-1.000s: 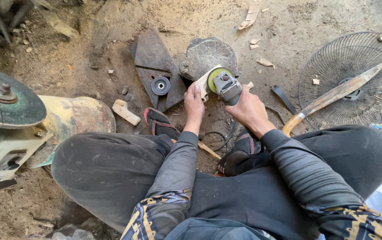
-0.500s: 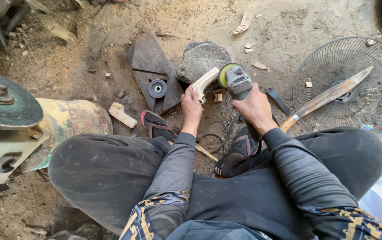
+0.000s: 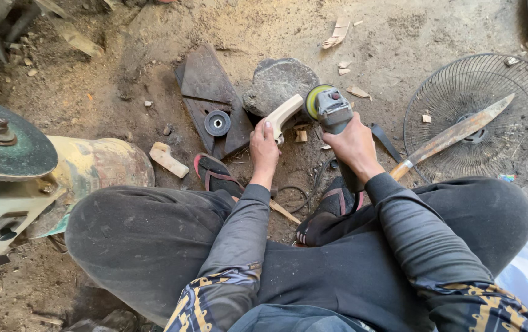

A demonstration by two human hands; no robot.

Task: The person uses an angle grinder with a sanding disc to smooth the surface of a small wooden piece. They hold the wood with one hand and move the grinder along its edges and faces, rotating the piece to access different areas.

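**Hand-held grinder applied to a wooden handle blank**

The left hand (image 3: pixel 264 147) holds a pale, curved wooden handle blank (image 3: pixel 283 114) by its lower end; the fingers are clamped around the wood, with the thumb lying along its near face. The blank points up and to the right, away from the person.

The right hand (image 3: pixel 353 144) grips the grey body of a small angle grinder with a yellow-green disc (image 3: pixel 326 106); the fingers are wrapped tight around the housing. The disc stands on edge, just beside the upper end of the blank. Whether the disc touches the wood cannot be told.

Both items are held above the dirt floor (image 3: pixel 122 80), in front of the seated person's knees and dark trousers. Directly behind them lies a rounded grey stone (image 3: pixel 276 80). To its left lies a dark flat wooden board (image 3: pixel 202 83) carrying a small black wheel with a pale centre (image 3: pixel 217 123).

A second pale wooden piece (image 3: pixel 168 160) lies on the floor left of the left hand, near a dark sandal with a red strap (image 3: pixel 214 174).

On the right, a long rusty blade with a wooden grip (image 3: pixel 454 135) rests across a round wire fan guard (image 3: pixel 491 80). At the far left stands a yellowish bench machine with a large green-grey disc (image 3: pixel 5 141).
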